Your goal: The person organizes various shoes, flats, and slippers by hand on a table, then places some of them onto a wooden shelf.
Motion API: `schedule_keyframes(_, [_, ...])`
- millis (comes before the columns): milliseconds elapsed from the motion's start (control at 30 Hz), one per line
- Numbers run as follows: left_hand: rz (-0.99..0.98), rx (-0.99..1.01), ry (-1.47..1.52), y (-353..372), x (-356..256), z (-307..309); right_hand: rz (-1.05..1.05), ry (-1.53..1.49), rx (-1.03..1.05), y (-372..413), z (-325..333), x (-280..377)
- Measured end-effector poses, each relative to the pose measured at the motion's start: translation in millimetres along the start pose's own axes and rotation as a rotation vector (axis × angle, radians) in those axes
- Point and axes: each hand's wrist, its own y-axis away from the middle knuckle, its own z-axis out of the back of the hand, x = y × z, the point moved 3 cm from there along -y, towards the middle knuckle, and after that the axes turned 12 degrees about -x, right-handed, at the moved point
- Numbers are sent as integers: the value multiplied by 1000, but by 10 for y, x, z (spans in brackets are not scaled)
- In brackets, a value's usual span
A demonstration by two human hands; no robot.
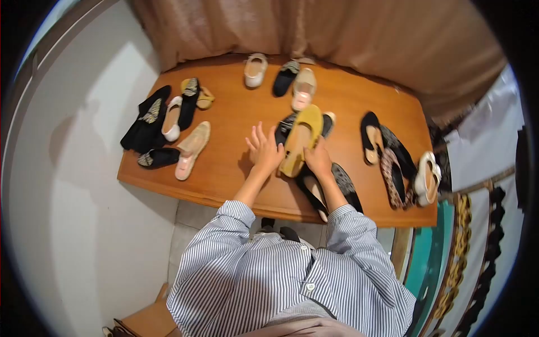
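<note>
Over the middle of the table my right hand [319,160] grips the side of a yellow flat shoe [303,140], its toe pointing away from me. My left hand [265,149] is open with the fingers spread, its thumb side right at the shoe's left edge. Beneath and behind the yellow shoe, dark shoes [285,124] are partly hidden. Nearer to me, below my right hand, lie a black flat shoe [313,194] and a dark patterned shoe [347,184].
On the wooden table's [230,112] left are black shoes [184,112], a white shoe [172,121] and a beige shoe [193,149]. At the back sits another white shoe [255,70]. On the right are a leopard-print shoe [391,177] and a white shoe [428,178]. A brown curtain [337,33] hangs behind.
</note>
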Motion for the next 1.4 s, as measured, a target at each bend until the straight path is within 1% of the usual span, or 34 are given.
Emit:
schedule_keyframes(33, [68, 6, -19, -97, 299, 34, -119, 97, 26, -38, -163, 22])
schedule_keyframes(67, [87, -5, -34, -213, 581, 77, -169, 137, 34, -58, -283, 43])
schedule_keyframes(100, [98, 1, -123, -327, 877, 98, -226, 176, 37, -55, -369, 47])
schedule_keyframes(133, [104, 12, -208, -441, 1156, 110, -228, 159, 13, -41, -418, 50])
schedule_keyframes(167, [105, 11, -212, -588, 1419, 115, -232, 144, -17, -33, -445, 40])
schedule_keyframes(200, [103, 55, -224, -761, 1679, 94, -236, 144, -18, -35, -453, 55])
schedule_keyframes(233, [98, 101, -233, -914, 1910, 53, -255, 80, -19, -25, -440, 70])
schedule_keyframes(267, [90, 107, -227, -1059, 2100, -6, -275, 19, -24, -5, -445, 77])
schedule_keyframes(333, [294, 258, -208, -1303, 2442, -171, -249, -20, -57, 26, -487, 69])
schedule_keyframes(367, [280, 261, -194, -1401, 2531, -222, -213, -65, -83, 29, -487, 69])
schedule_keyframes(433, [461, 110, -242, -1590, 2702, -258, -199, -66, -122, 43, -494, 72])
schedule_keyframes(500, [733, 89, -151, -1814, 2891, -344, -171, -66, -119, 31, -538, 9])
schedule_keyframes(567, [923, -8, -236, -2011, 2989, -546, -204, -79, -112, 39, -527, 37])
schedule_keyframes(600, [991, -34, -236, -2042, 2920, -565, -228, -76, -116, 49, -535, 22])
schedule_keyframes(633, [1062, -56, -242, -2076, 2868, -585, -208, -64, -126, 50, -527, 52])
schedule_keyframes(667, [1050, -42, -230, -2157, 2805, -637, -193, -57, -136, 48, -530, 62])
schedule_keyframes(733, [1183, -80, -297, -2171, 2813, -735, -192, -37, -147, 44, -506, 66])
schedule_keyframes(767, [1176, -66, -301, -2191, 2827, -776, -198, -46, -142, 44, -506, 74])
schedule_keyframes(833, [1263, -66, -218, -2306, 2846, -809, -212, -60, -147, 58, -518, 80])
schedule_keyframes(867, [1328, -129, -150, -2356, 2903, -869, -209, -44, -144, 60, -517, 77])
schedule_keyframes(900, [1309, -119, -147, -2416, 2983, -907, -208, -27, -146, 62, -515, 77])
schedule_keyframes(967, [1385, -189, -118, -2474, 3204, -969, -227, -21, -159, 65, -504, 95])
schedule_keyframes(1033, [1471, -249, -92, -2506, 3222, -1086, -248, -6, -164, 64, -489, 99])
schedule_keyframes(1067, [1462, -234, -95, -2512, 3214, -1182, -249, -2, -168, 60, -491, 109])
schedule_keyframes(1133, [1382, -254, -228, -2461, 3168, -1107, -252, 3, -162, 52, -483, 165])
schedule_keyframes(1167, [1384, -252, -245, -2432, 3170, -1042, -261, 1, -148, 55, -508, 148])
schedule_keyframes(1233, [1258, -80, -271, -2447, 3026, -886, -209, -11, -195, 57, -532, 119])
schedule_keyframes(1267, [1210, -49, -311, -2458, 2961, -820, -255, -25, -172, 58, -539, 113])
schedule_keyframes(1333, [1044, 177, -183, -2434, 3195, -1001, -256, -39, -174, 62, -556, 96])
schedule_keyframes(1367, [968, 163, -42, -2346, 3556, -1413, -246, -32, -178, 61, -547, 115])
schedule_keyframes(1400, [835, 173, -39, -2307, 3025, -1048, -236, -80, -188, 59, -526, 169])
